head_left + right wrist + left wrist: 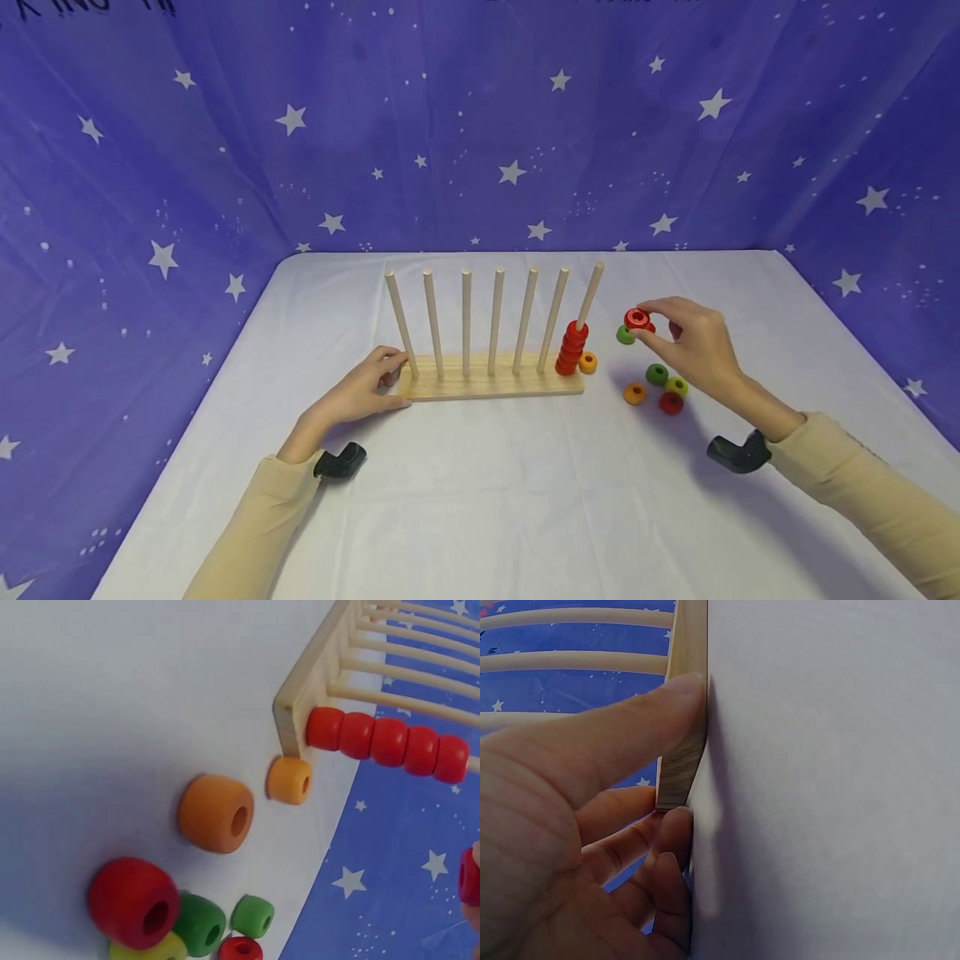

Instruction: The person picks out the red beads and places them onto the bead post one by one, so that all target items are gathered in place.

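Between its thumb and fingertips my right hand (697, 343) pinches a red bead (637, 319), raised over the right side of the table; its hole faces up toward the head camera. In the right wrist view, only part of that bead (469, 877) shows at the right edge. My left hand (363, 390) holds the left end of a wooden base (487, 385), thumb along its front edge and fingers around the end. Upright pegs (467, 321) stand in a row on the base. Several red beads (572, 348) are stacked on the rightmost peg.
Loose beads lie right of the base: an orange one (588, 362) by its corner, another orange (635, 393), green (657, 374), yellow-green (677, 386) and red (671, 403). Another green bead (626, 335) and a red one (240, 949) lie farther back. A starry blue cloth (465, 125) hangs behind.
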